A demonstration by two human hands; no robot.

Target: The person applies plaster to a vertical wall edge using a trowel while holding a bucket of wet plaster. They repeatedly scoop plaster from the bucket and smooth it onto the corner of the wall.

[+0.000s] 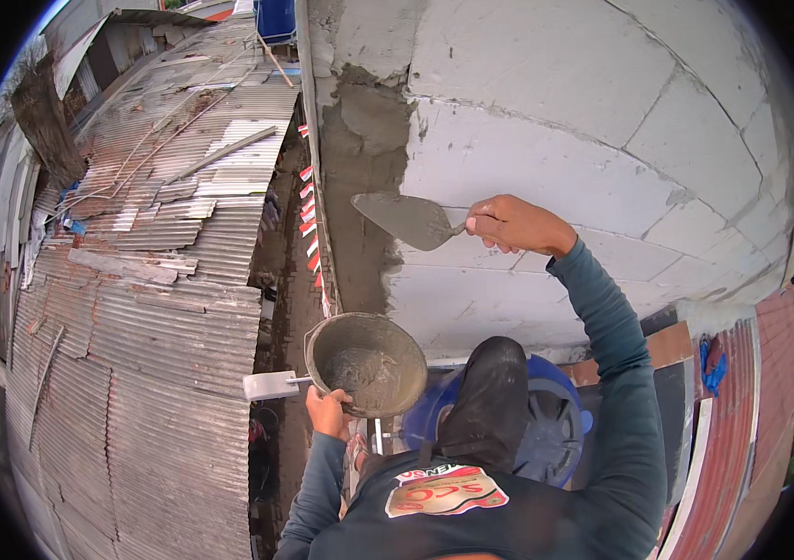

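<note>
My right hand point(518, 224) is closed round the handle of a pointed trowel point(406, 219), its blade smeared with grey mortar. The blade is held in front of the wall of pale blocks point(527, 149), over the edge of a strip of wet mortar point(359, 196); I cannot tell whether it touches. Lower down, my left hand point(329, 411) grips the near rim of a dark bucket point(366, 364). Grey mortar point(359, 371) lies inside the bucket, tilted toward me. Beside that hand is a pale rectangular block point(271, 385) with a thin metal rod.
Under my bent leg stands a blue drum point(551, 420). Rusty corrugated roofing point(154, 373) spreads below on the left, across a narrow deep gap point(280, 299). Red and white bunting point(310, 215) hangs along the wall's edge. Red corrugated sheets point(728, 420) lie at the right.
</note>
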